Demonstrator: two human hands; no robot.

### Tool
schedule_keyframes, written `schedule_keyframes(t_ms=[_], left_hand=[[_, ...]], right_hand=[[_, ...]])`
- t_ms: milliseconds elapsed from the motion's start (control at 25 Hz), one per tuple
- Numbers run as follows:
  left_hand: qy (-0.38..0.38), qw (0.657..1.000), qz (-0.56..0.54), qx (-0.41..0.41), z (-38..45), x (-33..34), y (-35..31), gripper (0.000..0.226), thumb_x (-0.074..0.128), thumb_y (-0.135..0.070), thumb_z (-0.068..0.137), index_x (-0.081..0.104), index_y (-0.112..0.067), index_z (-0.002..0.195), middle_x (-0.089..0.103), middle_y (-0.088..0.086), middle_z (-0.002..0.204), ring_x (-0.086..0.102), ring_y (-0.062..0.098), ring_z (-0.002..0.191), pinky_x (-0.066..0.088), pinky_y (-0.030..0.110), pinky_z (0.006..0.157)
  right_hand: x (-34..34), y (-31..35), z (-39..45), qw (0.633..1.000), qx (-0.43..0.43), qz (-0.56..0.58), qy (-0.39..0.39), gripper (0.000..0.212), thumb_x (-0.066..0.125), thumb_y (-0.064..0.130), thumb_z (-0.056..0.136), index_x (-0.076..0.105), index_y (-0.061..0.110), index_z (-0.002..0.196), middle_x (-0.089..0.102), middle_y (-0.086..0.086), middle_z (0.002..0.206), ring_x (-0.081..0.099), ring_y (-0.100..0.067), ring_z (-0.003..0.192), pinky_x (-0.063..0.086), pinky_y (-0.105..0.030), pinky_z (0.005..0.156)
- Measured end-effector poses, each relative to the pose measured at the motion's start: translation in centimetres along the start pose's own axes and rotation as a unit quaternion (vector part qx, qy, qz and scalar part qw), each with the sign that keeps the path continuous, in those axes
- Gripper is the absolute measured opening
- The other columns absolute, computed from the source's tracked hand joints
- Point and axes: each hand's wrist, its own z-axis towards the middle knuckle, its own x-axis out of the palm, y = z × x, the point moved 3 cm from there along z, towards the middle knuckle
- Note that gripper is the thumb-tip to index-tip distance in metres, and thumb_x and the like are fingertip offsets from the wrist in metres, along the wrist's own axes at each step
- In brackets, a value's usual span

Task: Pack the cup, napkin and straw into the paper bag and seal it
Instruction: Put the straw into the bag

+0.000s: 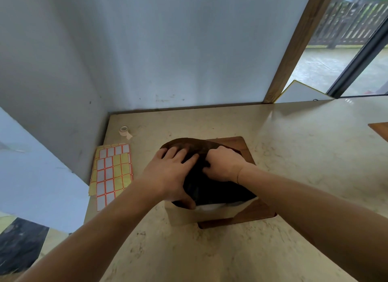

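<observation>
Both hands work the dark folded top of the paper bag on the table. Left hand presses it with spread fingers; right hand pinches the fold.

One paper bag, one tape roll, two hands, left and right, one wooden board

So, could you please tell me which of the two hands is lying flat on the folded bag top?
The left hand: its fingers spread straight over the dark paper bag, whereas the right hand has its fingers curled, pinching the fold.
</observation>
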Motion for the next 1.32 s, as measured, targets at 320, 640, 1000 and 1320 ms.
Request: schedule_keyframes(t_ms=[320, 640, 1000, 1320], left_hand=[[-0.008, 1.000, 0.002, 0.004, -0.1, -0.3, -0.4, 0.124, 0.059, -0.085, 0.055, -0.004, -0.037, 0.150, 0.008, 0.000, 0.162, -0.001, 0.025, 0.145, -0.007, 0.045, 0.114], [-0.001, 1.000, -0.002, 0.003, 0.0, -0.5, -0.6, 0.123, 0.061, -0.083, 0.056, -0.004, -0.039, 0.150, 0.007, 0.001, 0.162, -0.002, 0.026, 0.146, -0.007, 0.046, 0.115], [0.002, 1.000, -0.006, 0.004, -0.1, -0.7, -0.7, 0.119, 0.061, -0.083, 0.059, -0.002, -0.038, 0.150, 0.007, 0.001, 0.162, -0.001, 0.026, 0.146, -0.007, 0.045, 0.115], [0.018, 1.000, -0.008, 0.001, 0.0, -0.8, -0.3, 0.120, 0.061, -0.083, 0.057, -0.002, -0.040, 0.149, 0.008, -0.001, 0.162, -0.001, 0.025, 0.146, -0.007, 0.046, 0.115]], right_hand=[[3.9, -1.6, 2.8, 0.989, 0.046, 0.025, 0.139, 0.016, 0.053, 0.025, 0.093, 0.061, 0.015, 0.101, 0.060, -0.008, 0.090, 0.053, -0.019, 0.072, 0.045, -0.032, 0.072], [7.0, -2.3, 3.8, 0.987, 0.035, 0.002, 0.156, 0.035, 0.053, 0.015, 0.094, 0.054, 0.013, 0.129, 0.060, -0.014, 0.126, 0.057, -0.031, 0.113, 0.044, -0.037, 0.093], [7.2, -1.8, 3.5, 0.982, -0.010, -0.014, 0.188, 0.051, 0.055, 0.013, 0.094, 0.040, 0.012, 0.143, 0.050, -0.015, 0.140, 0.047, -0.032, 0.127, 0.035, -0.038, 0.105], [4.3, -1.0, 1.5, 0.987, -0.035, -0.031, 0.156, 0.031, 0.055, 0.011, 0.093, 0.060, 0.009, 0.124, 0.064, -0.014, 0.119, 0.061, -0.029, 0.106, 0.048, -0.037, 0.093]])
